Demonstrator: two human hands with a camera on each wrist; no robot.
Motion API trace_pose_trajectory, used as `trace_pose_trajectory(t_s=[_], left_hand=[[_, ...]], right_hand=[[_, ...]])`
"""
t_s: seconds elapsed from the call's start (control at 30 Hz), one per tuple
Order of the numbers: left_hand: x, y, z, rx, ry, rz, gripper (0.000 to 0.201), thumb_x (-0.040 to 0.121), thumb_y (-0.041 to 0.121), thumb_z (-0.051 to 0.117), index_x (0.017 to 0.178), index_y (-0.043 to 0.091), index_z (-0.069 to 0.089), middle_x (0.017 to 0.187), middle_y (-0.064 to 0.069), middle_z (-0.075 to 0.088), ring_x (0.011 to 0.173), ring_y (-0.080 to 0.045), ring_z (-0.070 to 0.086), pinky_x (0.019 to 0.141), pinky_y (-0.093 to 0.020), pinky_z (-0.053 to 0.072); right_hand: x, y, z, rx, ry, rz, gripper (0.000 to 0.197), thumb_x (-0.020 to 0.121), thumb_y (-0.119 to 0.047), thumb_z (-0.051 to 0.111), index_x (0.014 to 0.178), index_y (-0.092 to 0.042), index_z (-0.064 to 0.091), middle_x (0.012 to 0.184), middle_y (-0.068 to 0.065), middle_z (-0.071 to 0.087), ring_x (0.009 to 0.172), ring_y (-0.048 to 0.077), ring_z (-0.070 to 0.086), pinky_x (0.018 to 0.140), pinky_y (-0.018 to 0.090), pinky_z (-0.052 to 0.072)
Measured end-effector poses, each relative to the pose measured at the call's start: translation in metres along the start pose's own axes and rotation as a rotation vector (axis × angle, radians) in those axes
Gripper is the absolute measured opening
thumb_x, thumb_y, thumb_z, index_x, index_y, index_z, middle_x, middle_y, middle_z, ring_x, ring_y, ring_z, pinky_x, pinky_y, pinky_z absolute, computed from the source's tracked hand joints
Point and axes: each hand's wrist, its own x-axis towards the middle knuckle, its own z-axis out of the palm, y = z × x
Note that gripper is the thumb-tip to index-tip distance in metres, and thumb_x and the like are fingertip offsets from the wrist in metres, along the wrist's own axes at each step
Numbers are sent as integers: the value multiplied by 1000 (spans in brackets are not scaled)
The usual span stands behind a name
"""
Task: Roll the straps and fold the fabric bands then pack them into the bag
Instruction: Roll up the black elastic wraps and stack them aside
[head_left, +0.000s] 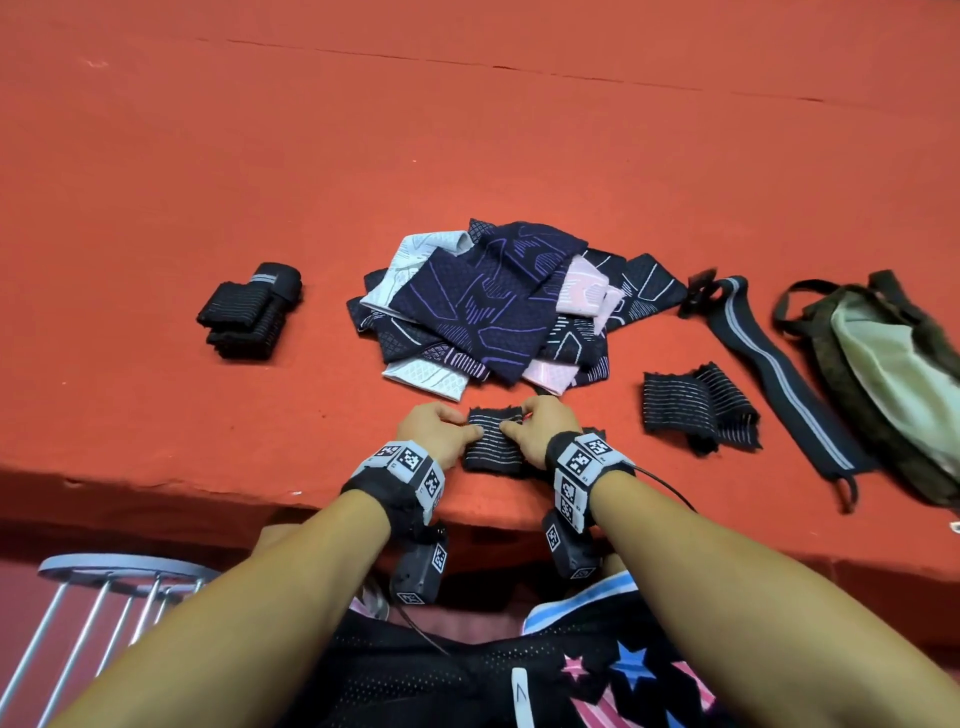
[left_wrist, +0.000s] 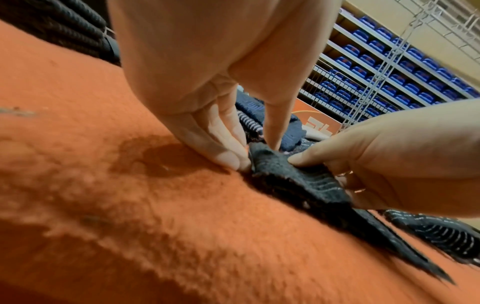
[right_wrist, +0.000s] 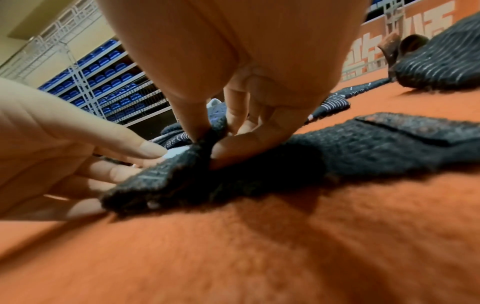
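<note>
Black ribbed elastic, thin pale stripes: the strap (head_left: 493, 441) you are rolling lies at the near edge of the red felt worktop (head_left: 208, 182), between your two hands.

Left hand (head_left: 439, 431): fingers (left_wrist: 228, 156) curled, pinching the far left corner of the roll. Right hand (head_left: 540, 434): fingers (right_wrist: 233, 148) curled, pinching the roll's leading edge, thumb pressing on top.

Risks, as judged from here:
- The loose tail (right_wrist: 389, 144) runs off to your right under the wrist; if either pinch slackens, the elastic will likely spring open and undo the turn.
- Uneven pressure between the hands would skew the roll into a cone that won't sit flat.
- The strap sits near the worktop's front edge; a dragged tail could slide off.
- The felt looks grippy and may snag the frayed edge.

Other stock on the worktop:
- Finished rolled straps (head_left: 249, 312), well to your left.
- Pile of patterned fabric bands (head_left: 488, 306), navy, pink and pale, unfolded, just beyond your hands.
- Two loose striped straps (head_left: 696, 405), to your right.
- Long black band with grey stripe (head_left: 779, 374), beside the bag.

Container: olive bag (head_left: 883, 374), far right, mouth open, pale lining showing. You have packed nothing visible in it; its depths are partly out of view.
</note>
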Motion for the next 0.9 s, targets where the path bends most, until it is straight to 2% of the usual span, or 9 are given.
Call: trace_pose_trajectory(t_s=[0.2, 0.33, 0.4, 0.5, 0.6, 0.67, 0.73, 0.83, 0.9], left_hand=[[0, -1, 2, 79, -10, 43, 20, 71, 26, 88, 78, 21, 70, 71, 2, 72, 63, -17, 66, 69, -31, 58], [1, 4, -2, 41, -48, 41, 11, 76, 13, 82, 76, 18, 73, 69, 0, 72, 66, -19, 70, 76, -38, 62], [2, 6, -7, 2, -48, 30, 15, 79, 7, 78, 74, 18, 70, 65, -1, 67, 62, -17, 64, 74, -38, 62], [6, 5, -22, -31, -4, 33, 12, 73, 10, 80, 73, 19, 72, 61, 2, 66, 63, -18, 63, 73, -36, 61], [8, 6, -37, -36, 29, 50, 11, 73, 11, 79, 76, 19, 73, 60, 5, 65, 59, -16, 60, 61, -28, 51], [7, 8, -41, -94, -39, 35, 13, 79, 8, 77, 79, 18, 69, 55, 4, 61, 52, -13, 56, 56, -26, 49], [5, 12, -38, -145, -92, 38, 12, 82, 6, 74, 83, 15, 66, 59, -3, 60, 53, -14, 55, 60, -29, 53], [5, 14, -26, -176, -89, 89, 13, 81, 4, 76, 83, 12, 65, 57, -4, 60, 53, -20, 55, 65, -37, 53], [1, 18, -15, -180, -116, 119, 15, 81, 5, 77, 82, 13, 65, 55, -1, 59, 51, -17, 54, 59, -31, 50]], right_hand=[[-7, 6, 0, -47, 111, 30, 39, 78, -37, 77, 96, -23, 45, 92, -2, 63, 86, 25, 62, 70, 34, 46], [-8, 2, -1, -12, 72, 52, 17, 78, -28, 76, 74, -25, 59, 82, -6, 69, 83, 20, 67, 77, 34, 56], [-4, -2, 3, 8, 44, 57, 17, 79, -28, 76, 67, -26, 64, 79, -7, 71, 80, 17, 69, 78, 34, 58], [0, -15, 14, 76, 4, 20, 12, 79, -26, 77, 69, -25, 70, 73, -4, 73, 73, 16, 71, 75, 34, 61], [-2, -29, 21, 203, -65, -29, 9, 82, -26, 76, 74, -23, 75, 69, -1, 75, 71, 15, 73, 77, 33, 61], [-5, -36, 21, 292, -105, -13, 22, 88, -33, 70, 69, -22, 72, 66, 1, 74, 69, 17, 74, 76, 37, 62], [-7, -40, 18, 374, -149, 38, 36, 94, -44, 60, 71, -18, 70, 67, 4, 72, 67, 21, 73, 72, 41, 63], [-9, -40, 6, 509, -195, 106, 50, 98, -55, 49, 90, -9, 68, 73, 4, 62, 62, 18, 63, 56, 30, 57], [-10, -35, -2, 525, -212, 112, 54, 97, -57, 48, 97, -6, 67, 76, 4, 62, 63, 18, 62, 55, 28, 54]])
